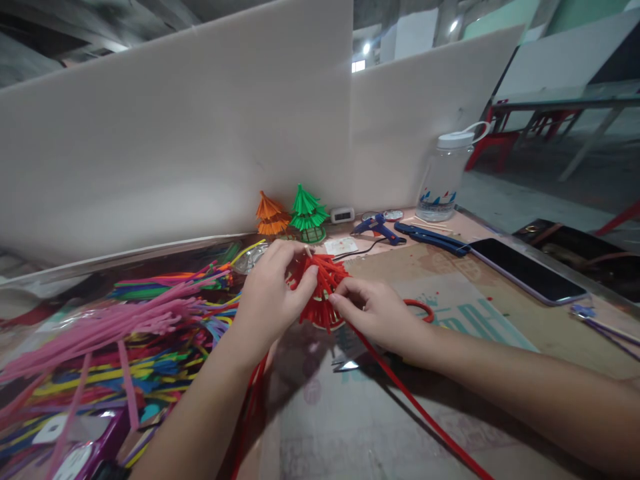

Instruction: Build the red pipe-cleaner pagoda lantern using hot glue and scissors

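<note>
A small red tree-like craft [327, 317] of fringed pipe-cleaner pieces stands between my hands. My left hand [275, 287] curls over its upper left side, with thumb and fingers closed on it. At its right side, the thumb and forefinger of my right hand [373, 310] pinch together. A long red pipe cleaner [410, 400] runs from beneath those fingers down to the lower right. Another red loop [423, 307] shows behind my right hand. Fingers hide part of the craft. Orange [273, 213] and green [307, 213] finished-looking trees of similar shape stand behind it.
Colourful pipe cleaners [145, 320] lie piled at left, near a purple box-like item [107, 433]. Along the back are a small display device [343, 215], blue glue gun [377, 228], dark-blue pliers-like tool [433, 239] and water bottle [443, 177]. A phone [527, 270] lies at right.
</note>
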`<state>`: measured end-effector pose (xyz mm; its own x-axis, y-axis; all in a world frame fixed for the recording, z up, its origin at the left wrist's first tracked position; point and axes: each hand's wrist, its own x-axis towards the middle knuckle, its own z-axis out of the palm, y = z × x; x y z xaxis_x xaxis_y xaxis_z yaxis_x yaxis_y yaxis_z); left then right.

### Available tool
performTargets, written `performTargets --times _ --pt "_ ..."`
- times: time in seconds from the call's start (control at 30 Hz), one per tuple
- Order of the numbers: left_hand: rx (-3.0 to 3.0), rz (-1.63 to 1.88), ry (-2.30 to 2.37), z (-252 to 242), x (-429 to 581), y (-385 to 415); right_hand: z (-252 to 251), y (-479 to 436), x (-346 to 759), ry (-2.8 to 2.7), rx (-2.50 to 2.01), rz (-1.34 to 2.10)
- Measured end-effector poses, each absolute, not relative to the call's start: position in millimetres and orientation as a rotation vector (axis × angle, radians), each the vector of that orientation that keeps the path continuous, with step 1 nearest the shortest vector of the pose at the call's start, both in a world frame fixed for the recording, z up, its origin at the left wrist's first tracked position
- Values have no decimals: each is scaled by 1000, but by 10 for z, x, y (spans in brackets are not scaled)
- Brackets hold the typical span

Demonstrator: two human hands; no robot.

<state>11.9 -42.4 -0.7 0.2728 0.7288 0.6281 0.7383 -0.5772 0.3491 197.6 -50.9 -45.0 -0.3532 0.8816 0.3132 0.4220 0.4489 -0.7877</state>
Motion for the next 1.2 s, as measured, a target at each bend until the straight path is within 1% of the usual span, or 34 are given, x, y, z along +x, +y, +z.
performTargets --times 0.17,0.4,0.67,0.8,1.0,1.2 --pt "-2517 -1209 -1427 -9 91 -411 -466 -497 1974 -1949 -1101 807" --pt "-2569 -1215 -1414 -4 67 -400 -508 -489 1960 -1995 -1016 701" --pt "-2646 -1180 -1426 21 29 -401 -503 -464 1978 -2027 -1069 665" --pt "-2594 -1166 -1459 12 35 -403 -476 -483 1996 -2069 -1114 727" --pt "-2590 -1197 -1456 -11 27 -378 -454 -487 2004 -2123 -1118 988" --pt "-2569 -1239 -1428 -37 27 -337 -468 -461 1995 -2118 -1126 941"
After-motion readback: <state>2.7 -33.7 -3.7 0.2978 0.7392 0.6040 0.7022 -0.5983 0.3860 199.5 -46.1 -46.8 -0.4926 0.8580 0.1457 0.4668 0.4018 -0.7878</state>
